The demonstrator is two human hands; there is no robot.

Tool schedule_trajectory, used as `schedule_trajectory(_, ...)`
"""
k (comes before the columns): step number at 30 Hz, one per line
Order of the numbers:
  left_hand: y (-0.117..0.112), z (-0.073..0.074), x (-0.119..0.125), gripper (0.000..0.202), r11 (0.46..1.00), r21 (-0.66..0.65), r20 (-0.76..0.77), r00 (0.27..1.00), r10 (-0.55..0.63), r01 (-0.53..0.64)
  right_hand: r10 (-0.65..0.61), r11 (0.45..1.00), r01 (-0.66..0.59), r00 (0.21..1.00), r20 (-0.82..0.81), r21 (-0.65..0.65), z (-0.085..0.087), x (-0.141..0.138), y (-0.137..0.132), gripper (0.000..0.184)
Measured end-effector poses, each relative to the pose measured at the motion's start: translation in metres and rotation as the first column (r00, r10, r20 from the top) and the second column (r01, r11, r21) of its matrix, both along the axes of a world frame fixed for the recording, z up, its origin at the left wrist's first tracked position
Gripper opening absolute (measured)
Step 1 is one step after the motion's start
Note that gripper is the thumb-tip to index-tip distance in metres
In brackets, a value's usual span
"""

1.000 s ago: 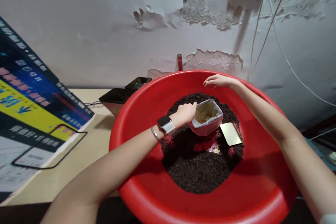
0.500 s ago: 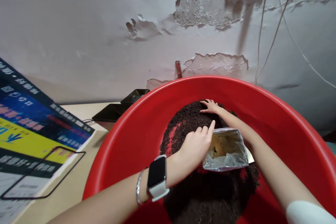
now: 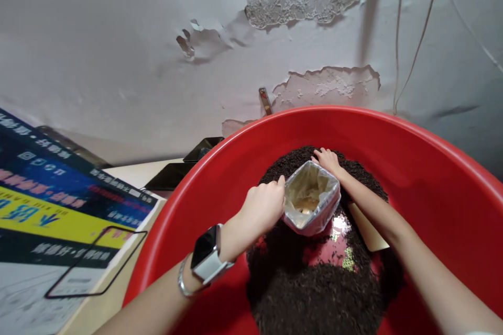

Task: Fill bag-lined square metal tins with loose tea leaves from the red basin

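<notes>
My left hand (image 3: 264, 201), with a watch and a bracelet on its wrist, is closed around the left edge of a plastic-lined bag (image 3: 314, 212). The bag's mouth faces up toward me, and its pale yellowish inside shows. Beyond the bag, my right hand (image 3: 327, 161) touches dark, loose, shredded leaf-like material (image 3: 314, 296) near the far side of the red tub (image 3: 428, 193). Its fingers are stretched out, with nothing seen in them. Under my right forearm, a flat beige piece (image 3: 369, 227) lies against the dark material.
A printed blue, yellow and white sheet (image 3: 58, 230) with a thin black wire frame (image 3: 98, 261) stands on the pale table at left. Black open packets (image 3: 168, 175) lie behind the tub's left rim. A peeling wall (image 3: 129, 63) and hanging cords (image 3: 416, 47) are behind.
The bag has moved left and a little away from me, its mouth now tipped more upward. My left index finger has folded in. More of the tub's patterned bottom and the beige piece show.
</notes>
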State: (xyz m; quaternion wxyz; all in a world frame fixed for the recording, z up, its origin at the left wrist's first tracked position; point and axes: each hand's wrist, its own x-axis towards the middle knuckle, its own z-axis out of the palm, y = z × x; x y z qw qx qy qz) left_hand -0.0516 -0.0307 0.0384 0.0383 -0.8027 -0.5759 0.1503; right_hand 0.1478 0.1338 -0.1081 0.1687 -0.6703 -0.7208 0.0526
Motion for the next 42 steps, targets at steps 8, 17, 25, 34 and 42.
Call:
schedule_trajectory(8, 0.001, 0.0, 0.0, 0.04, 1.0, -0.008, -0.01, 1.0, 0.027, -0.027, 0.042, 0.998, -0.014, 0.891, -0.451, 0.065, 0.055, -0.009, 0.001, 0.044)
schedule_trajectory(17, 0.003, -0.004, -0.002, 0.043, 0.998, -0.018, -0.005, 0.998, 0.058, -0.058, 0.631, 0.518, -0.765, 0.039, -0.775, 0.383, 0.147, -0.039, -0.067, 0.027)
schedule_trajectory(25, 0.003, -0.004, -0.002, 0.038, 0.997, -0.043, 0.012, 0.998, 0.065, -0.064, 0.57, 0.401, -0.87, -0.007, -0.822, 0.286, 0.13, -0.042, -0.069, 0.022)
schedule_trajectory(34, 0.005, -0.005, -0.004, 0.036, 0.997, -0.065, 0.031, 0.999, 0.044, -0.042, 0.654, 0.335, -0.938, 0.163, -0.738, 0.09, 0.133, -0.044, -0.072, 0.037)
schedule_trajectory(42, 0.004, -0.006, -0.005, 0.042, 0.998, -0.051, 0.005, 0.999, 0.032, -0.032, 0.57, 0.3, -0.915, -0.055, -0.82, 0.27, 0.129, -0.038, -0.069, 0.057)
